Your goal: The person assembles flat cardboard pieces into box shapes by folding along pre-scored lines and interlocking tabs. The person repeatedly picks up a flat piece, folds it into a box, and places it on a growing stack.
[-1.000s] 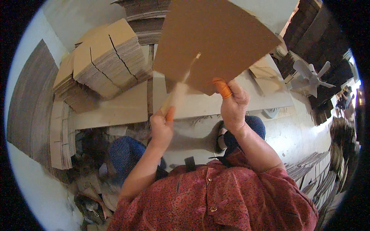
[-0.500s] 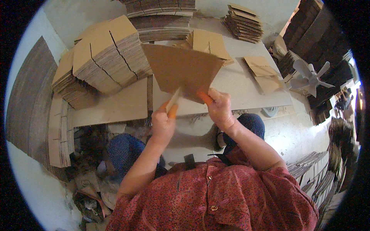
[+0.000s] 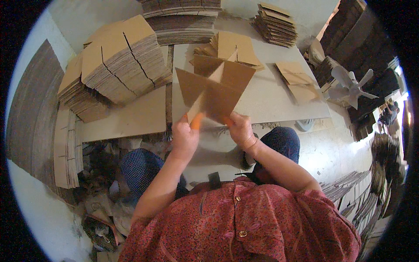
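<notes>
Above the near edge of the table I hold up a brown cardboard divider [image 3: 224, 94] made of crossed, interlocked panels. My left hand [image 3: 185, 136] grips its lower left part, where a panel shows edge-on. At the lower right corner, my right hand [image 3: 242, 130] is closed on the cardboard. Orange coverings show on fingers of both hands. Some of my fingertips are hidden behind the panels. Just beyond the divider lies a small pile of cut cardboard pieces [image 3: 238, 47].
Tall stacks of slotted cardboard [image 3: 118, 65] stand on the table's left. Another stack [image 3: 181, 28] rises at the back, with a smaller one [image 3: 276, 26] at the far right. Loose pieces [image 3: 296, 81] lie on the right of the table [image 3: 279, 107]. A grey fan [image 3: 351, 87] stands beside it.
The cardboard has turned and come slightly nearer, so its crossed panels now show where one broad face did. My right hand has moved a little left and down.
</notes>
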`<state>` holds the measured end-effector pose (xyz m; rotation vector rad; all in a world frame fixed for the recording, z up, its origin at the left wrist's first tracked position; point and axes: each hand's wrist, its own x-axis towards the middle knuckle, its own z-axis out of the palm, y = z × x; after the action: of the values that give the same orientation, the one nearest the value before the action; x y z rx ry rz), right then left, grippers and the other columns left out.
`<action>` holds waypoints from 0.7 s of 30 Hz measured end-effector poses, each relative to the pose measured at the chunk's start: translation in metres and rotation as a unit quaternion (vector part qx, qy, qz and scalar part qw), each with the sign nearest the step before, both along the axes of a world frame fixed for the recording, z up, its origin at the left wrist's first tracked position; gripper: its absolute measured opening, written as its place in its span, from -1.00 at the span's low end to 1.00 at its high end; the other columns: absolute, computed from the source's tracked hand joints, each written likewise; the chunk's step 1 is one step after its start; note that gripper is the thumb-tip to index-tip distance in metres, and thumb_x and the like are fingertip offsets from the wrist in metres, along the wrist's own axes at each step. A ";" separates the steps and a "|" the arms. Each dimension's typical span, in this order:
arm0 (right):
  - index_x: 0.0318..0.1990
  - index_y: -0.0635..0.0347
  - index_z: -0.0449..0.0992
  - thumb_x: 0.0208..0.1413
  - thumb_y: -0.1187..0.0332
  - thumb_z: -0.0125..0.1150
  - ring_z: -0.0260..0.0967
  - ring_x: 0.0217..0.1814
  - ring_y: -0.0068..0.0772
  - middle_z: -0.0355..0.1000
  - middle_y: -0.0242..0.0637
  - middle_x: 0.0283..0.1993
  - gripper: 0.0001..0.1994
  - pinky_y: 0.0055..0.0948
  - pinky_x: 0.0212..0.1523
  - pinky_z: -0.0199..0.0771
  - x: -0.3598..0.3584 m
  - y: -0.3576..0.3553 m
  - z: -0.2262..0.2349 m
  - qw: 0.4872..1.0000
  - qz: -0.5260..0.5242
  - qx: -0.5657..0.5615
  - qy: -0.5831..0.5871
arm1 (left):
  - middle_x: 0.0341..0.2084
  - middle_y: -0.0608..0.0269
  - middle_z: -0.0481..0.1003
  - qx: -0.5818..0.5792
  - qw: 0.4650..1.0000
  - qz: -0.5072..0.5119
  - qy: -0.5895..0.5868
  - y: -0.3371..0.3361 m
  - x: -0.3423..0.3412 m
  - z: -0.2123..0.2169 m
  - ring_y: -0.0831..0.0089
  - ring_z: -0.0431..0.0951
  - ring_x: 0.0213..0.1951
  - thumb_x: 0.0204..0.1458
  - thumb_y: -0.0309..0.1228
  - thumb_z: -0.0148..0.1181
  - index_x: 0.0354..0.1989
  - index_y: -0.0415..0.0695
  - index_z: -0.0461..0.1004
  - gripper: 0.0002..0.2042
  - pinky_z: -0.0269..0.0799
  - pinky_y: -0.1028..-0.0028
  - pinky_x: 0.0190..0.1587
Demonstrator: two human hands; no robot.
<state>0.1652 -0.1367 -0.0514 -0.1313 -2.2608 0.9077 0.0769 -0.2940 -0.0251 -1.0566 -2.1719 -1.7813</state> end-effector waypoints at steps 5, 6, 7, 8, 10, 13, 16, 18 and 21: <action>-0.11 0.25 0.37 -0.08 0.35 0.19 0.38 -0.22 -0.06 0.39 0.00 -0.24 -0.65 -0.29 -0.23 0.38 0.014 0.000 0.021 0.995 -0.041 0.048 -0.071 | -0.30 0.08 0.51 -0.054 0.998 0.002 -0.042 -0.003 0.002 -0.002 0.32 0.50 -0.24 -0.01 -0.47 0.12 -0.18 -0.30 0.41 -0.77 0.35 0.43 -0.19; -0.02 0.24 0.34 -0.11 0.30 0.21 0.35 -0.11 0.04 0.38 0.02 -0.13 -0.55 -0.28 -0.14 0.39 0.018 -0.003 0.039 0.998 -0.060 0.019 -0.008 | -0.26 0.08 0.49 -0.069 0.997 -0.004 -0.043 -0.005 0.003 0.002 0.33 0.49 -0.20 -0.01 -0.47 0.12 -0.14 -0.30 0.39 -0.74 0.33 0.44 -0.15; 0.02 0.25 0.29 -0.09 0.22 0.20 0.25 0.00 0.07 0.29 0.03 -0.01 -0.49 -0.21 -0.03 0.28 0.018 -0.004 0.065 0.996 -0.061 0.044 0.051 | -0.22 0.09 0.48 -0.082 0.996 -0.008 -0.044 -0.007 0.005 0.005 0.34 0.47 -0.16 -0.01 -0.48 0.11 -0.09 -0.29 0.37 -0.71 0.32 0.45 -0.11; 0.06 0.27 0.25 -0.08 0.13 0.19 0.14 0.12 0.10 0.20 0.05 0.11 -0.43 -0.14 0.09 0.17 0.015 -0.004 0.092 0.990 -0.061 0.069 0.110 | -0.16 0.05 0.44 -0.036 0.998 -0.020 -0.039 -0.005 0.004 0.000 0.31 0.45 -0.12 0.01 -0.44 0.10 -0.03 -0.30 0.30 -0.65 0.30 0.45 -0.08; 0.09 0.26 0.22 -0.05 0.08 0.14 0.01 0.21 0.09 0.11 0.03 0.18 -0.41 -0.09 0.16 0.04 0.009 -0.006 0.132 0.979 -0.067 0.182 0.067 | -0.04 -0.04 0.36 0.057 0.997 -0.047 -0.025 0.000 0.003 -0.009 0.26 0.40 -0.03 0.05 -0.38 0.06 0.11 -0.31 0.15 -0.53 0.27 0.44 -0.02; 0.14 0.20 0.18 -0.01 0.03 0.08 -0.07 0.28 0.06 0.05 -0.02 0.22 -0.39 -0.06 0.21 -0.08 -0.012 -0.002 0.128 0.961 -0.015 0.272 -0.054 | 0.11 -0.02 0.20 0.071 0.995 -0.066 -0.028 0.008 0.006 0.002 0.32 0.25 0.11 0.08 -0.38 0.00 0.19 -0.30 0.01 -0.47 0.12 0.45 0.11; 0.16 0.16 0.16 0.03 0.01 0.02 -0.10 0.29 0.05 0.06 -0.06 0.23 -0.41 -0.05 0.21 -0.09 -0.016 0.001 0.131 0.949 0.024 0.296 -0.104 | 0.15 -0.02 0.14 0.028 0.993 -0.108 -0.035 0.005 0.009 0.010 0.30 0.19 0.15 0.10 -0.36 -0.05 0.20 -0.29 -0.02 -0.47 0.07 0.42 0.14; 0.14 0.18 0.17 0.07 0.01 -0.05 -0.11 0.30 0.05 0.07 -0.08 0.23 -0.43 0.01 0.19 -0.08 -0.015 0.015 0.131 0.981 0.045 0.189 -0.010 | 0.19 -0.01 0.08 0.040 0.986 -0.133 -0.095 0.004 0.007 0.004 0.29 0.11 0.19 0.10 -0.34 -0.05 0.22 -0.28 -0.06 -0.45 0.00 0.42 0.18; 0.17 0.18 0.13 0.08 0.00 -0.05 -0.07 0.28 0.02 0.03 -0.10 0.25 -0.42 -0.09 0.18 -0.01 -0.025 0.045 0.135 0.980 -0.138 0.145 -0.016 | 0.23 0.02 -0.04 0.082 0.976 -0.178 -0.095 0.009 0.010 0.001 0.28 -0.03 0.25 0.09 -0.28 -0.03 0.24 -0.25 -0.12 -0.39 -0.11 0.40 0.23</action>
<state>0.1402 -0.0917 0.0833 -0.3203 -2.3048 0.4291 0.0868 -0.2850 -0.0241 -1.3546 -1.9833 -2.2561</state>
